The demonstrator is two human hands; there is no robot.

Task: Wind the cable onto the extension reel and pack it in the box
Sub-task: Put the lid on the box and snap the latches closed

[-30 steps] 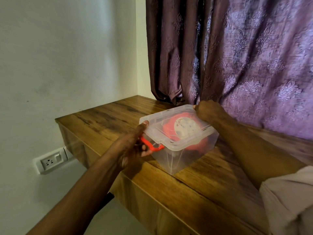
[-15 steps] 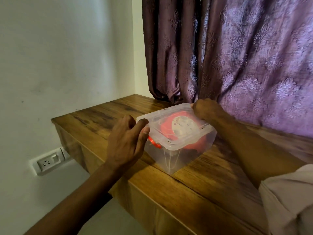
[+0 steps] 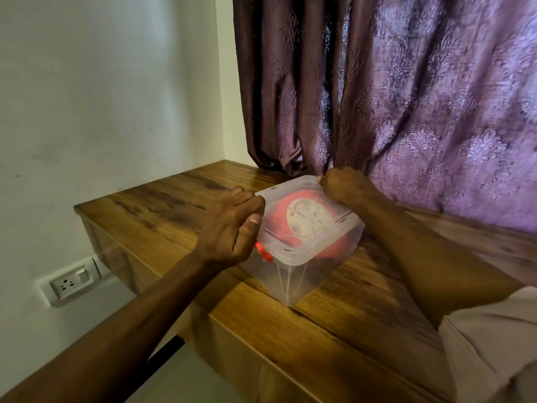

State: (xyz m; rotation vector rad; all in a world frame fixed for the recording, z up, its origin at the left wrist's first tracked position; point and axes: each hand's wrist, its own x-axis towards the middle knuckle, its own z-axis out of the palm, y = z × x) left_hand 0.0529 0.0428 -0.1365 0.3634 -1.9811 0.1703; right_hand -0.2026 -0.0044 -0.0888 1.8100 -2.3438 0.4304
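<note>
A clear plastic box (image 3: 293, 282) stands on the wooden desk (image 3: 162, 210) with its translucent lid (image 3: 322, 242) on top. Through the lid shows the red extension reel (image 3: 279, 212) with its white socket face (image 3: 306, 218). My left hand (image 3: 231, 228) lies over the lid's left edge, fingers curled on it, and covers most of the orange latch (image 3: 263, 253) on that side. My right hand (image 3: 345, 186) is closed on the lid's far right edge. The cable is hidden.
A purple patterned curtain (image 3: 406, 97) hangs just behind the box and touches the desk. A white wall (image 3: 101, 97) is to the left, with a wall socket (image 3: 71, 282) below the desk's left end. The desk's front edge (image 3: 290, 330) is near me.
My left hand has come up from the orange latch and settled on the lid's left edge. The right hand has stayed on the far edge. The box has not moved.
</note>
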